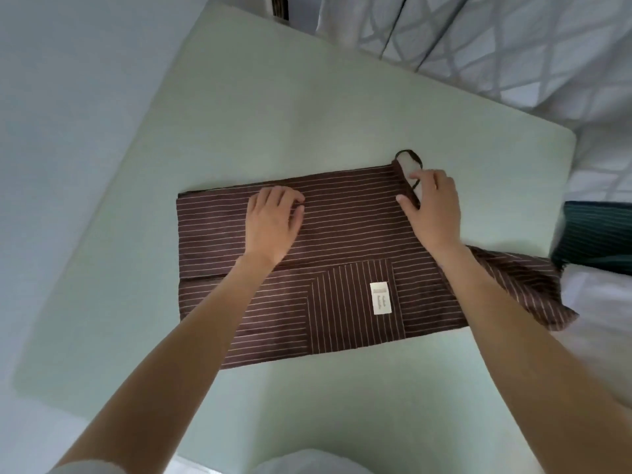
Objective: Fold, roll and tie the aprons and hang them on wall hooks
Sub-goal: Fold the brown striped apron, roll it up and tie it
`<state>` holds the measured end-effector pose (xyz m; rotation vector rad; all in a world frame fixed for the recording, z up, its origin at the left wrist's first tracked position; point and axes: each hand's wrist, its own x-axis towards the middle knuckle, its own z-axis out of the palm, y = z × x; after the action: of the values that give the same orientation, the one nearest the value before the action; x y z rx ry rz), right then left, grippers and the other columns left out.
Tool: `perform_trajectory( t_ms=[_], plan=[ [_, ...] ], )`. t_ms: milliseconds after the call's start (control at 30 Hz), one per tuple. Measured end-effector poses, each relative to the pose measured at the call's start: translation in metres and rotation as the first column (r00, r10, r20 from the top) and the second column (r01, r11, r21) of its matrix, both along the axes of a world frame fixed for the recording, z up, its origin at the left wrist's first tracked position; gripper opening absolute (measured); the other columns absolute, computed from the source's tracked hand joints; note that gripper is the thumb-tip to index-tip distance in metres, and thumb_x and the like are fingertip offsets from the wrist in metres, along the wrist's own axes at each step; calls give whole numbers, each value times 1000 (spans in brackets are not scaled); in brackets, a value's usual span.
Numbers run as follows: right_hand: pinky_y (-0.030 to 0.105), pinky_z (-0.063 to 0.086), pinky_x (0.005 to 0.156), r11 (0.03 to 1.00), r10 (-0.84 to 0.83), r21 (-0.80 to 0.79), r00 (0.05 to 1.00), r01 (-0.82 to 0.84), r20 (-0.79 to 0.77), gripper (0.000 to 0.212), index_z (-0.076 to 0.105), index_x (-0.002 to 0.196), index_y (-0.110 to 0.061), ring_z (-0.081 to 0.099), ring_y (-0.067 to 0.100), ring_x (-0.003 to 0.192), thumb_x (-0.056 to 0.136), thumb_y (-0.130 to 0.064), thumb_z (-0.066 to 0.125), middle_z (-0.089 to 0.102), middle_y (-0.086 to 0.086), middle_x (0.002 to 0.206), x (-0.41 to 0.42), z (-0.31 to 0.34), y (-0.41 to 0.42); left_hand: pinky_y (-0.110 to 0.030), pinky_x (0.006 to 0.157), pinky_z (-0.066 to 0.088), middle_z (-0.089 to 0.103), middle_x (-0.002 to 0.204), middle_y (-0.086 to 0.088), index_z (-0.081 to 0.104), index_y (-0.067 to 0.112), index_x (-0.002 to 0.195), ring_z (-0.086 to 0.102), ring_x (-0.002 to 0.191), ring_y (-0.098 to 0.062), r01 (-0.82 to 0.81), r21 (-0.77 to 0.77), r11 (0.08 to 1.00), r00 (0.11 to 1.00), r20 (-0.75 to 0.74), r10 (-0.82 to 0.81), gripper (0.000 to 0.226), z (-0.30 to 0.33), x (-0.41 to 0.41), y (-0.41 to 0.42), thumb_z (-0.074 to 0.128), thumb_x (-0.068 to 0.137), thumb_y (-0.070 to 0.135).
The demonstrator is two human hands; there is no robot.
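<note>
A brown striped apron (342, 241) lies folded flat at the middle of the pale green tabletop (239, 114). The left hand (273, 224) presses on it at 9 o'clock, fingers loosely together. At 3 o'clock the right hand (431, 206) pinches the apron's edge beside the dark strap loop (408, 155).

A pale green table (342, 97) carries a folded brown striped apron (342, 217).
</note>
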<state>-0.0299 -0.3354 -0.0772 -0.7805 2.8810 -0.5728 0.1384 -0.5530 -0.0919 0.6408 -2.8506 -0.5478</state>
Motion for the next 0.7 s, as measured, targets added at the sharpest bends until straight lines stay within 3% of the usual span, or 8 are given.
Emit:
perform_trajectory(
  t_ms=[167,333,467,600,700],
  plan=[
    [42,41,85,982,-188,5,975,190,-118,27,60,106,-9,52,34,99,85,-24,65,59,15,105,81,2,102,-36,102,33,55,124,1,55,22,122,46,120,-19,275,207,939,950,91,-299,34,5,2,119,53,91,36],
    [51,37,92,905,-388,141,915,401,-110,36,57,114,-11,45,39,110,80,-18,67,53,15,120,117,-7,189,-41,109,23,29,150,0,32,27,143,26,136,-22,459,157,874,824,292,-486,57,-7,6,192,47,92,47],
    [55,32,100,903,-328,266,941,337,-77,44,54,119,-10,43,41,118,78,-14,69,51,18,126,103,-15,224,-43,116,10,13,157,4,28,36,144,10,143,-21,454,146,879,797,374,-474,57,-15,15,201,49,92,44],
    [52,30,104,938,-208,267,975,220,-73,35,57,116,-10,50,37,115,82,-18,65,60,16,117,94,-19,249,-45,117,5,9,157,8,27,39,143,4,145,-17,424,143,894,788,429,-442,58,-10,29,206,53,91,38],
    [41,46,81,973,-115,198,993,119,-29,21,61,109,-9,61,32,89,89,-10,56,67,13,94,91,-11,262,-48,116,4,6,157,10,26,40,142,1,145,-14,399,154,904,772,476,-421,60,-5,40,205,56,91,34]
  ],
)
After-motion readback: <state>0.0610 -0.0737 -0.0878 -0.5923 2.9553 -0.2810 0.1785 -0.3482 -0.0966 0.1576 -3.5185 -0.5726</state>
